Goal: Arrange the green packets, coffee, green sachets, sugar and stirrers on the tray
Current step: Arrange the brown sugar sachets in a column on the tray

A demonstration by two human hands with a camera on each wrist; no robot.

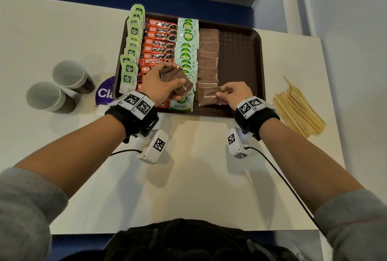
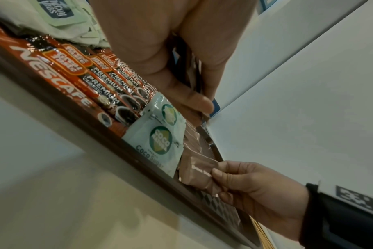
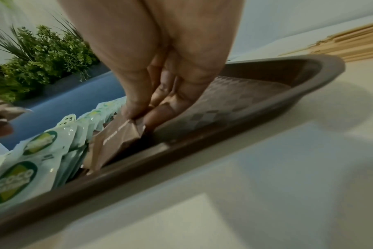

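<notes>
1. Brown sugar sachet: looking light, thin, crinkly; judging best pinched at an edge.
2. Right hand grip pinching its right edge, laying it at tray near edge, front of sugar row.
3. Left hand grip gripping spare sachets above coffee.
4. Stirrers lying on worktop, right of tray.

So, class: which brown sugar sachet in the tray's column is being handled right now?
The nearest brown sugar sachet, at the column's front end: the right hand pinches its edge, while the others lie untouched behind it.
</notes>
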